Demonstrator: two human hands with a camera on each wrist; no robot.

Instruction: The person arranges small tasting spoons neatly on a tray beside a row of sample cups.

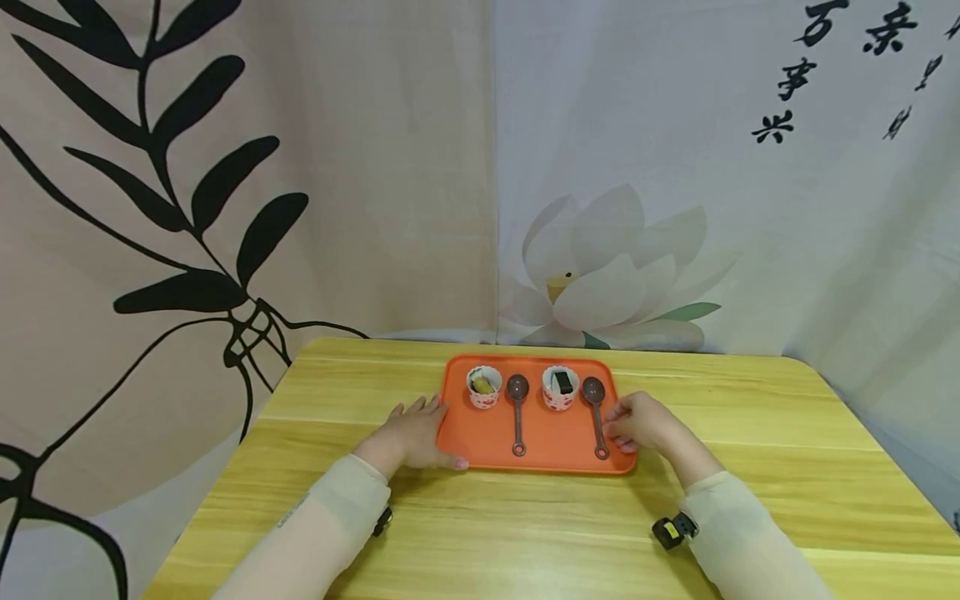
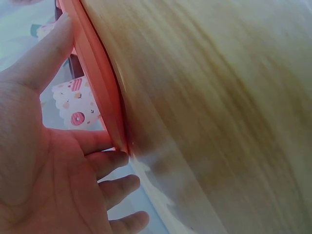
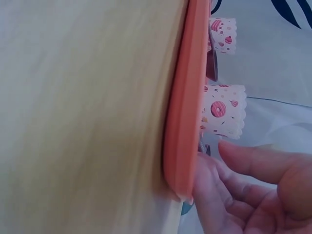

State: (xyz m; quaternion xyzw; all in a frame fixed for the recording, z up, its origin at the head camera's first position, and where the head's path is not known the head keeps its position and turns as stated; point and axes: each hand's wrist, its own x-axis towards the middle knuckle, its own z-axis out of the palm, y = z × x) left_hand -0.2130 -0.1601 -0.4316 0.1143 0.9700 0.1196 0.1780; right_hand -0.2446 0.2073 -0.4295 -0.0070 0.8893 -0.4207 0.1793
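Observation:
An orange tray (image 1: 487, 442) lies on the table with two patterned paper cups and two brown spoons on it. My left hand (image 1: 408, 437) spreads at the tray's left side, its fingertips (image 2: 117, 158) and thumb touching the rim. Beside the right rim, my right hand (image 1: 647, 421) has loosely bent fingers, with the thumb (image 3: 243, 157) held apart. Closest to that hand is the right spoon (image 1: 597, 421); nothing shows in its grasp. The left spoon (image 1: 517, 417) lies between the left cup (image 1: 483, 401) and the right cup (image 1: 558, 402).
Something yellowish and dark sits in the left cup; a dark block with a white part is in the right one. The wooden table (image 1: 525, 533) extends around the tray. Behind its far edge hangs a printed curtain (image 1: 405, 208).

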